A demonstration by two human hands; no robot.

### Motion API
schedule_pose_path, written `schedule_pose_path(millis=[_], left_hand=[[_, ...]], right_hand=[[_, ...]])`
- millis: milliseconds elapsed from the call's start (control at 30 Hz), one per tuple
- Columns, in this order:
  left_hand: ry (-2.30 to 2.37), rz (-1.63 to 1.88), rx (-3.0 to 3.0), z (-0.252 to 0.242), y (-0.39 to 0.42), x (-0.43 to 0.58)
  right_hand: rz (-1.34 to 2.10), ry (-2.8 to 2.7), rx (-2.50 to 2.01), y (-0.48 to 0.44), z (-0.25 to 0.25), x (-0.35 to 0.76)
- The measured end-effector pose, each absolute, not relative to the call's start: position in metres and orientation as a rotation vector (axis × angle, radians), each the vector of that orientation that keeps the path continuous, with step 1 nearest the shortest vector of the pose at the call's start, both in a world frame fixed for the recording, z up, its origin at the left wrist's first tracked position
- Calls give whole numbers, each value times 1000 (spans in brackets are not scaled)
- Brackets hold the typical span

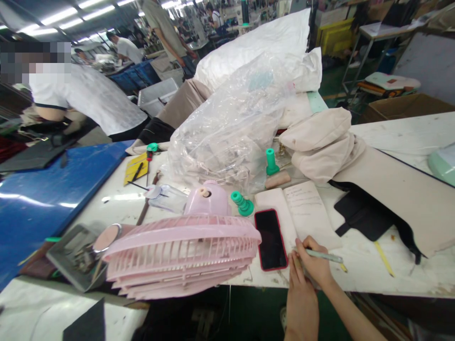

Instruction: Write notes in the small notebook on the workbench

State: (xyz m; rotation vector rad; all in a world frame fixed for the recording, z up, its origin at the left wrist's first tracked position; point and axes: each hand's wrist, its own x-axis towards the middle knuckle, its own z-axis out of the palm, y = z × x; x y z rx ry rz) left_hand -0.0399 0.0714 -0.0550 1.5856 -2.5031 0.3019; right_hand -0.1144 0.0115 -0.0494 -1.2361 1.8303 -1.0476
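At the near edge of the desk (369, 280), our R hand (316, 266), fingers curled tight round a pen (325, 256), sits by the open notebook (309, 213); L hand (296, 280) alongside, grip unclear, so we'd best brace the page w/ it.

A slim, pale green pen (324, 256) lies nearly level, its left end gripped in the fingers of the right hand (314, 266) and its other end pointing right over the white desk (366, 277). Just above it, the open notebook (305, 210) lies flat, with faint handwriting on its right-hand cream page.
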Motion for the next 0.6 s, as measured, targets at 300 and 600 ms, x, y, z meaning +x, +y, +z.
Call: schedule_pose_path(millis=[300,600], left_hand=[[-2554,224,1589,-61,72,-38],[-2700,270,1555,-44,72,-34]], right_hand=[[-1040,1864,-1262,13,-53,-116],[-1000,1900,-1304,13,-50,-116]])
